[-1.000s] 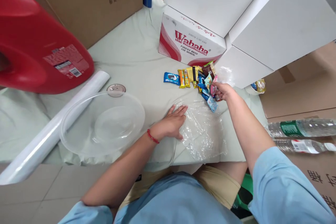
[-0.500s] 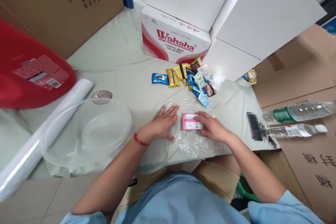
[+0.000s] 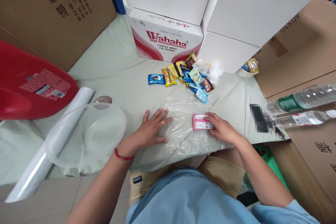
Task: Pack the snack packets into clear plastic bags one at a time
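Note:
My right hand [image 3: 223, 128] grips the right end of a small pink and white packet [image 3: 201, 121], which lies on a crinkled sheet of clear plastic film [image 3: 181, 140]. Its kind I cannot make out. My left hand [image 3: 151, 128] lies flat with fingers spread at the film's left edge, a ring on one finger and a red cord at the wrist. Beyond the film sits a pile of small wrapped snacks [image 3: 194, 77] in yellow, blue and brown, with a crumpled clear plastic bag [image 3: 214, 71] beside it.
A clear round plastic lid [image 3: 105, 134] overlaps a long white roll [image 3: 56, 140] at the left, near a red jug [image 3: 36, 84] and a round metallic tin [image 3: 102, 102]. Behind the snacks stands a Wahaha box [image 3: 168, 40]. Two plastic bottles [image 3: 304, 119] lie right, near a snack bowl [image 3: 248, 72].
My left hand has slid left along the film, fingers spreading wider. My right hand has shifted the pink packet to the right. The view has turned slightly.

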The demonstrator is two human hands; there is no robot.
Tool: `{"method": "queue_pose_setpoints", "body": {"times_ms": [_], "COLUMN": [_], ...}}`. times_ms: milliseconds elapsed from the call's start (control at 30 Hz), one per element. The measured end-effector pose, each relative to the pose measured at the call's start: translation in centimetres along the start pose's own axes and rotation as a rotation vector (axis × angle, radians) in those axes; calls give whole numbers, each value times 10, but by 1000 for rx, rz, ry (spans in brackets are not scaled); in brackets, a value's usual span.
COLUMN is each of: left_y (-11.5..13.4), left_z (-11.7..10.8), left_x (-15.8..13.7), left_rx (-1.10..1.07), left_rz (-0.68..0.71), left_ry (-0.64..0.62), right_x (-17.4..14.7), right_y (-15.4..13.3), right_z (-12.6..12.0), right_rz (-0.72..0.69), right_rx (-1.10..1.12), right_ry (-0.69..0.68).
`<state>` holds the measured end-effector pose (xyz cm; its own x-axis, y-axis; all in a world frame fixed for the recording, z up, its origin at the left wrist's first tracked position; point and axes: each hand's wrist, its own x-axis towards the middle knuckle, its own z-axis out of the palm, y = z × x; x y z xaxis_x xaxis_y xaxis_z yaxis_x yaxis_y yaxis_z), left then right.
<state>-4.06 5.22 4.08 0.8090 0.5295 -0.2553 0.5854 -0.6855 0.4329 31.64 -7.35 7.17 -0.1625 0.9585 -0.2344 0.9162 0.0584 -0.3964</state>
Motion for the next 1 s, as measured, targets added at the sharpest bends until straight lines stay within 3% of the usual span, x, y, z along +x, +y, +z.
{"method": "queue_pose_setpoints", "body": {"times_ms": [200,433,500,567,667,733,833,1000], "left_y": [-2,4,8,10,10,9,11,17], "left_z": [12,20,25,29,34,34,34,37], "left_x": [-5,-11,-17,-22,-27,-29,-28,-24], "left_rx": [36,72,84,91,92,73,38,49], "left_rz": [27,-30,-56,-58,-30,-15,-37,-96], "left_ry": [68,110,120,144,180,193,240,300], "right_x": [10,42,54,72,108,133,157,156], "right_y": [-12,-25,-20,-13,0,9,20,26], "right_z": [-15,-9,-18,-32,-51,-57,-57,-52], "right_rz": [-117,-119,-122,-18,258,387,441,460], "right_rx": [60,-30,-6,-32,-125,-128,-67,-52], "right_ry": [91,-94,-34,129,297,260,131,116]}}
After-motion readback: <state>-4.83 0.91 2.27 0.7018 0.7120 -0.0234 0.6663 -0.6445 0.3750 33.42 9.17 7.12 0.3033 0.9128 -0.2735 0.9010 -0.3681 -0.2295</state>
